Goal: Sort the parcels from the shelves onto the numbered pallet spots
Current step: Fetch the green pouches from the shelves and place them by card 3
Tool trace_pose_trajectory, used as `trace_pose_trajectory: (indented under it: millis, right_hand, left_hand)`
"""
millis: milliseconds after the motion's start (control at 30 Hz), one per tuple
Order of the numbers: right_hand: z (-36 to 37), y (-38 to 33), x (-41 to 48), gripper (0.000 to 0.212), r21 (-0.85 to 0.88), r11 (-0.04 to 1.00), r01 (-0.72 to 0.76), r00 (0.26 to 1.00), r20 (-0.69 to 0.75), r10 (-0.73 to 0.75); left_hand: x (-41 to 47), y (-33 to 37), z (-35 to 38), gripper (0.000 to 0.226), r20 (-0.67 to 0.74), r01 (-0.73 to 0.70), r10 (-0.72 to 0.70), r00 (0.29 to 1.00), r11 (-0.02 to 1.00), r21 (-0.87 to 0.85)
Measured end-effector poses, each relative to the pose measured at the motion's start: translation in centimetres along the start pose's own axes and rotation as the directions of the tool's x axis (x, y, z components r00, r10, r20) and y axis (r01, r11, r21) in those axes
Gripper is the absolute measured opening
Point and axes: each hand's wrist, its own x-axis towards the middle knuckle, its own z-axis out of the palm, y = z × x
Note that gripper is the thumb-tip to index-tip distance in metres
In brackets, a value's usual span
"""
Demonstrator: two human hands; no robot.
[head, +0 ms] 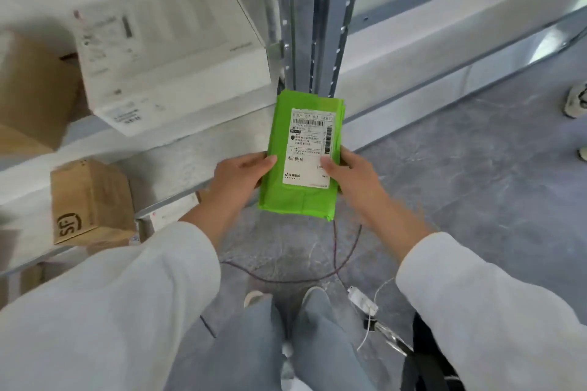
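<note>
A flat green parcel [298, 200] with a white shipping label is held in front of me, above the floor and just right of the shelf post. My left hand [241, 176] grips its left edge, thumb on top. My right hand [352, 174] grips its right edge, thumb pressed on the label's lower corner. The label faces up. No pallet spots are in view.
Metal shelves [178, 149] stand at the left, carrying a large white box [171, 51], a brown box [28, 92] and a small brown SF carton [92, 203] lower down. A grey upright post [317, 19] rises ahead. Cables [346, 257] lie on the grey floor; another person's shoe [576, 101] is at right.
</note>
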Motion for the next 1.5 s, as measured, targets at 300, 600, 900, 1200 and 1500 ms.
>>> trace_pose_trajectory:
  millis: [300, 600, 900, 1200, 1500]
  right_hand:
    - [0.2, -7.8, -13.3, 0.036, 0.055, 0.991, 0.120, 0.991, 0.058, -0.123]
    - [9.6, -12.0, -18.5, 0.029, 0.001, 0.971, 0.238, 0.936, 0.265, -0.230]
    - [20.5, -15.3, -21.0, 0.038, -0.054, 0.925, 0.376, 0.753, 0.600, -0.271]
    - [30.8, -15.7, -23.3, 0.029, -0.062, 0.854, 0.516, 0.324, 0.937, -0.128]
    - [34.3, -15.1, -28.6, 0.031, 0.085, 0.788, 0.610, -0.171, 0.985, 0.026]
  left_hand:
    - [-15.1, 5.6, -3.6, 0.028, -0.122, -0.209, 0.198, 0.973, 0.975, -0.080]
    - [-21.9, 5.0, -13.2, 0.030, -0.365, -0.349, 0.263, 0.893, 0.917, -0.194]
    - [-28.0, 2.3, -21.1, 0.032, -0.673, -0.455, 0.137, 0.727, 0.830, -0.323]
    - [-34.4, 0.5, -23.6, 0.033, -0.941, -0.546, -0.130, 0.311, 0.786, -0.289]
    - [-40.1, 0.1, -19.5, 0.030, -0.922, -0.619, -0.356, -0.153, 0.762, -0.192]
